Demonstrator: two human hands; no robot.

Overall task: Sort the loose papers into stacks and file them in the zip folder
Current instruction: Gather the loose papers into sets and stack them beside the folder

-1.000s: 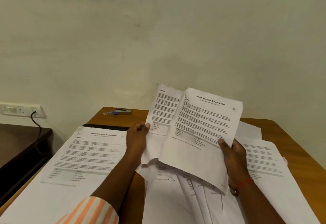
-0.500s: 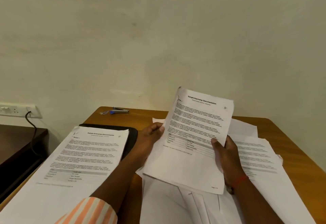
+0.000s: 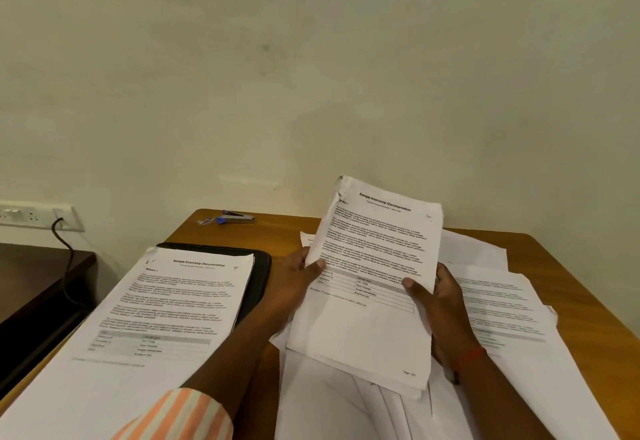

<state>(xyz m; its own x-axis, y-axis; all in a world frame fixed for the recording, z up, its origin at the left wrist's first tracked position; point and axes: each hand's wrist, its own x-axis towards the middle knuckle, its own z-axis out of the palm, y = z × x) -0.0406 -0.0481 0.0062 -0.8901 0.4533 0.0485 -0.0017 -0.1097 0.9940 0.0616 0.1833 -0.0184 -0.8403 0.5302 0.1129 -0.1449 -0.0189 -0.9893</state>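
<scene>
Both hands hold one thin bundle of printed sheets (image 3: 374, 266) tilted up over the desk. My left hand (image 3: 294, 283) grips its left edge, thumb on the front. My right hand (image 3: 436, 301) grips the right edge, thumb on the printed table. A neat stack of printed papers (image 3: 166, 311) lies at the left, covering most of the black zip folder (image 3: 258, 266), whose far right corner shows. Loose white sheets (image 3: 502, 304) spread under and to the right of my hands.
A small stapler (image 3: 237, 216) lies at the wooden desk's (image 3: 568, 287) far left corner, close to the wall. A wall socket with a black cable (image 3: 64, 252) is at the left, above a dark lower table (image 3: 31, 283).
The two sheets held apart a second ago have been brought together into one aligned bundle. My left hand moved right to the bundle's left edge.
</scene>
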